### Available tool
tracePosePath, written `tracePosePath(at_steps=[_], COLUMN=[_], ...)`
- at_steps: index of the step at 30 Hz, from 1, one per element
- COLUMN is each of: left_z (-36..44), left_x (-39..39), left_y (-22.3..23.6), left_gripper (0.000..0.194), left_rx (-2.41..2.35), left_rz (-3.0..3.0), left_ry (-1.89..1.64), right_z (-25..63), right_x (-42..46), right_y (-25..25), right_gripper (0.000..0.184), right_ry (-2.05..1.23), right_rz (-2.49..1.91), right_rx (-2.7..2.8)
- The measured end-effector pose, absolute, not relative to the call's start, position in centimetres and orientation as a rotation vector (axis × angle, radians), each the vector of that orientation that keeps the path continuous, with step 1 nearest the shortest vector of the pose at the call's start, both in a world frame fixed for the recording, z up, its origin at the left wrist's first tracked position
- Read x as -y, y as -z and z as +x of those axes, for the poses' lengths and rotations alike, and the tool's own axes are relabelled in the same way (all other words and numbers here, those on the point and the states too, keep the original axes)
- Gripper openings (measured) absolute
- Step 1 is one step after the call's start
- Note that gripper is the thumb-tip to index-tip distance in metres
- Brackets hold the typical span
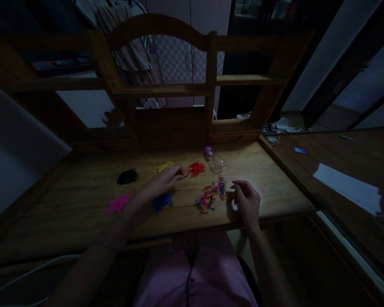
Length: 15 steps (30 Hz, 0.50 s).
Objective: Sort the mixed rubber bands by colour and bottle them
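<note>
Small coloured loops that look like rubber bands lie on the wooden desk in piles. My left hand (169,177) is over the middle, its fingertips pinched on a small dark rubber band (185,176), just left of the red pile (196,169). Partly behind that hand is the yellow pile (162,167); below it lies the blue pile (163,202). Farther left are the black pile (127,176) and the pink pile (119,204). My right hand (248,199), fingers curled together, rests right of the mixed-colour pile (211,195). Whatever its fingers hold is hidden.
A clear bulb-shaped container (216,163) with a pink cap lies behind the mixed pile. A small white round thing (234,205) sits beside my right hand. The wooden shelf frame (166,90) rises along the desk's back. White paper (347,187) lies on the surface at right.
</note>
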State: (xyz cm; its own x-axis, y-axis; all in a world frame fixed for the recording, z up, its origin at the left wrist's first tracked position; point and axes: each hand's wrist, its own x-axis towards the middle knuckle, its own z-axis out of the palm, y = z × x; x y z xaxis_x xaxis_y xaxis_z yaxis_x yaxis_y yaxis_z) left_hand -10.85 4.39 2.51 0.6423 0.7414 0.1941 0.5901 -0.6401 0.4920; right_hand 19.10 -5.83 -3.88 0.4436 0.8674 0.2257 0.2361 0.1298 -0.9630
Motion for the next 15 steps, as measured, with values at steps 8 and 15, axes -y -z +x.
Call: tracePosePath(at_steps=[8, 15], left_z=[0.7, 0.3], left_x=[-7.1, -7.4], left_y=[-0.2, 1.0], left_gripper=[0.019, 0.016], left_rx=[-0.556, -0.539], left_rz=[2.703, 2.819], left_ry=[-0.359, -0.331], right_z=[19.0, 19.1], right_x=[5.9, 5.8], right_y=[3.8, 3.8], right_gripper=[0.022, 0.022], right_ry=[-0.573, -0.567], right_rz=[-1.429, -1.433], right_rx=[1.085, 1.088])
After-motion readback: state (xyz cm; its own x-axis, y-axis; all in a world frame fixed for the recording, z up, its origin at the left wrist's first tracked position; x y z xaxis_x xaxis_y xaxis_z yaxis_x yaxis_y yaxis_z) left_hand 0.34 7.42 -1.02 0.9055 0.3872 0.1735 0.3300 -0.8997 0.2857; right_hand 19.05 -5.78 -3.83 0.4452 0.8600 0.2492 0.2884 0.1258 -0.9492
